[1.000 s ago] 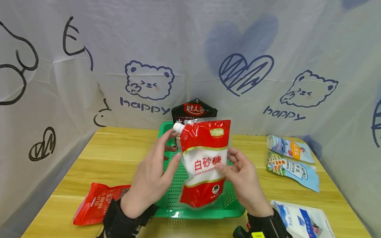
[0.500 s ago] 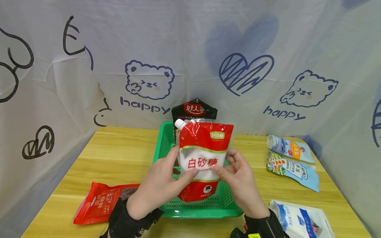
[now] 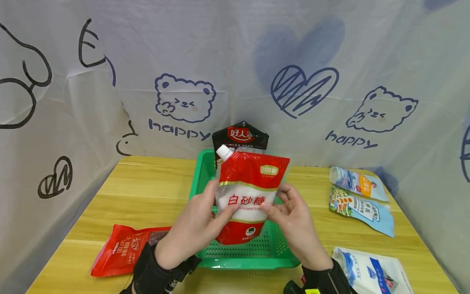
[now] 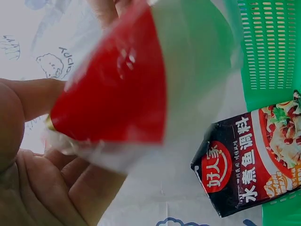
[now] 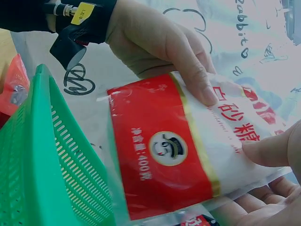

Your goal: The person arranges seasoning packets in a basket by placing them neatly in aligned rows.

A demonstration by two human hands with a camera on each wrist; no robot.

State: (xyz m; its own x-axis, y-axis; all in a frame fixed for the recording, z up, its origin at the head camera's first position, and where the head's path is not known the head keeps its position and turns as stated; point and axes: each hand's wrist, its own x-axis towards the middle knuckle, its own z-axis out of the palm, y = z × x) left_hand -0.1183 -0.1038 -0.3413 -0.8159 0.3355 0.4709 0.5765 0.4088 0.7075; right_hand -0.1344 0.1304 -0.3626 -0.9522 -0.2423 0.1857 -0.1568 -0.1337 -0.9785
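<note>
A red and white pouch of granulated sugar (image 3: 247, 196) with a white screw cap is held between both hands, over the green basket. My left hand (image 3: 196, 224) grips its left side, thumb across the front and the other fingers behind. On the right side, my right hand (image 3: 297, 226) pinches the pouch, its thumb on the white label. The right wrist view shows both thumbs on the front of the sugar pouch (image 5: 164, 150). Behind it, a black seasoning packet (image 3: 240, 136) stands upright at the back of the green basket (image 3: 249, 263).
A red packet of dried chili (image 3: 123, 251) lies on the table left of the basket. Two light blue pouches rest at the right, the lower one a Heinz pouch (image 3: 361, 210). A white and blue packet (image 3: 374, 271) lies at the front right.
My left hand has moved from beside the cap down to the pouch's side and now grips it. The sugar pouch has shifted slightly left and tilted, its cap end up.
</note>
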